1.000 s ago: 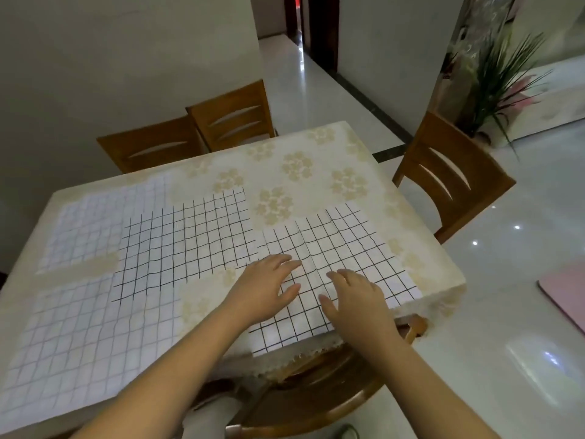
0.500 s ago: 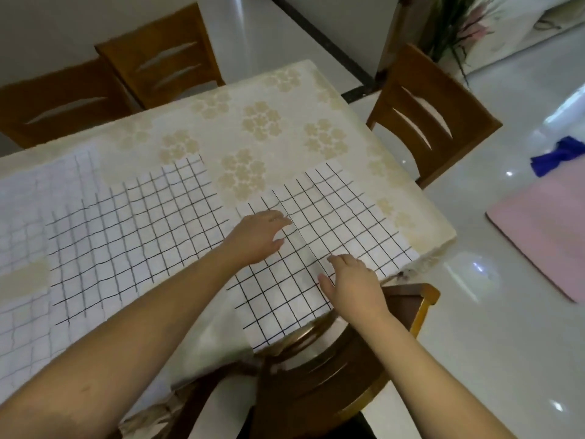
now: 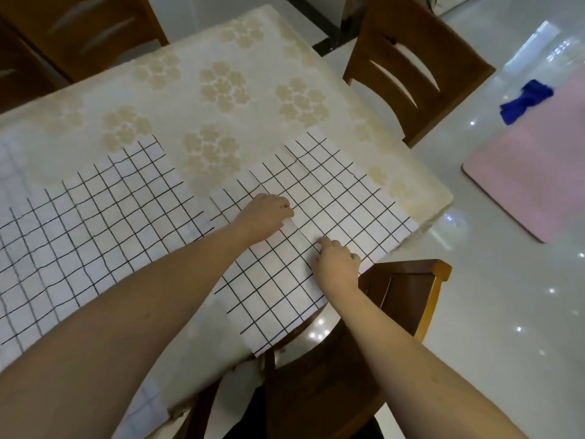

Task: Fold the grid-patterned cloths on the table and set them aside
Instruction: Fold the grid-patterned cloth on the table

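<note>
**Both hands down on the right-hand grid cloth**

Here is the tabletop (image 3: 221, 36), under a cream covering with pale flower clusters, and two bold black-grid cloths lie spread flat on it. The right cloth (image 3: 342, 198) sits at the near right corner, its near edge hanging over the table rim above a wooden chair (image 3: 408, 289). The left cloth (image 3: 95, 217) lies just beside it, a narrow strip of covering between them. At the far left edge a fainter grid piece (image 3: 9, 160) is barely legible.

The left hand (image 3: 264, 217) rests on the right cloth near its middle, fingers curled under and knuckles up, right at a raised crease line running across the fabric. Whether its grip is pinching the cloth or only pressing, the view does not say. The right hand (image 3: 337, 264) is on the same cloth nearer the person, fingers bent, fingertips planted on the fabric along that crease; again pinch or press cannot be told.

Another wooden chair (image 3: 414, 64) stands at the table's right side. On the glossy floor lie a pink mat (image 3: 531, 185) and a blue item (image 3: 525, 101) on it.
</note>
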`<state>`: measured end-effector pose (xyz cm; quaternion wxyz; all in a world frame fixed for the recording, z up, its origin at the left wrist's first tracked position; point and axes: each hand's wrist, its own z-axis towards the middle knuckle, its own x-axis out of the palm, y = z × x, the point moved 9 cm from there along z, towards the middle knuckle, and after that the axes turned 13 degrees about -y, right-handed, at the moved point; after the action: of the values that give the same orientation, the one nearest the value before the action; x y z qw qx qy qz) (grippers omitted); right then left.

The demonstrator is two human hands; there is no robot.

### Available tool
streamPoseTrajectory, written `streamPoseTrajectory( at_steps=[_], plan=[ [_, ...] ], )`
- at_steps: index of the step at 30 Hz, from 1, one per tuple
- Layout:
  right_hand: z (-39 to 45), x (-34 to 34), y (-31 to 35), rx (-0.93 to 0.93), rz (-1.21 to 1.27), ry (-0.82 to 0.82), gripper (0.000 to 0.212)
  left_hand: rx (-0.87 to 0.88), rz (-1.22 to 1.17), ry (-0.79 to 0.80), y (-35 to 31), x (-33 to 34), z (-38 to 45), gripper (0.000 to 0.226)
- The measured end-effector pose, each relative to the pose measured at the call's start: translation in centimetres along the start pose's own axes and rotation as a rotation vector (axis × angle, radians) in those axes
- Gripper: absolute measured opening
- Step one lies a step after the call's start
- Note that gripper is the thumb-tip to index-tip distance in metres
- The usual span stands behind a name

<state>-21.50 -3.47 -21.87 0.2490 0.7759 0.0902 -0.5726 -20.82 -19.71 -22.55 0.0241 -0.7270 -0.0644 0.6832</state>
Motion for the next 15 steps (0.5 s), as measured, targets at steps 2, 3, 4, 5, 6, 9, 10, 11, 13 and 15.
streamPoseTrajectory(
  at_steps=[2, 3, 4, 5, 6, 9, 10, 11, 13, 15],
  plan=[
    [0.3, 0.8, 0.0, 0.028, -0.005, -0.013, 0.044, 0.014, 0.022, -0.027, 0.5, 0.1, 0.3, 0.035],
    [0.3, 1.1, -0.1, 0.043, -0.007, -0.027, 0.042, 0.019, 0.021, -0.041, 0.7, 0.1, 0.4, 0.033],
    [0.4, 1.2, -0.1, 0.057, -0.01, -0.051, 0.039, 0.028, 0.016, -0.056, 0.9, 0.1, 0.4, 0.031],
    [0.4, 1.3, -0.2, 0.072, -0.013, -0.078, 0.036, 0.036, 0.008, -0.072, 1.0, 0.0, 0.5, 0.029],
    [0.5, 1.4, -0.2, 0.089, -0.013, -0.099, 0.032, 0.041, -0.001, -0.092, 1.2, 0.0, 0.6, 0.027],
    [0.7, 1.6, -0.3, 0.128, -0.026, -0.12, 0.027, 0.026, -0.024, -0.15, 1.7, -0.4, 0.7, 0.021],
    [0.7, 1.6, -0.3, 0.132, -0.045, -0.117, 0.026, 0.027, -0.023, -0.153, 1.8, -0.5, 0.8, 0.02],
    [0.8, 1.6, -0.3, 0.131, -0.066, -0.115, 0.026, 0.034, -0.019, -0.153, 1.8, -0.5, 0.8, 0.019],
    [0.9, 1.5, -0.2, 0.119, -0.106, -0.124, 0.028, 0.048, -0.014, -0.166, 1.8, -0.6, 0.8, 0.018],
    [0.9, 1.4, 0.0, 0.107, -0.13, -0.132, 0.029, 0.057, -0.002, -0.176, 1.8, -0.6, 0.8, 0.019]
  ],
)
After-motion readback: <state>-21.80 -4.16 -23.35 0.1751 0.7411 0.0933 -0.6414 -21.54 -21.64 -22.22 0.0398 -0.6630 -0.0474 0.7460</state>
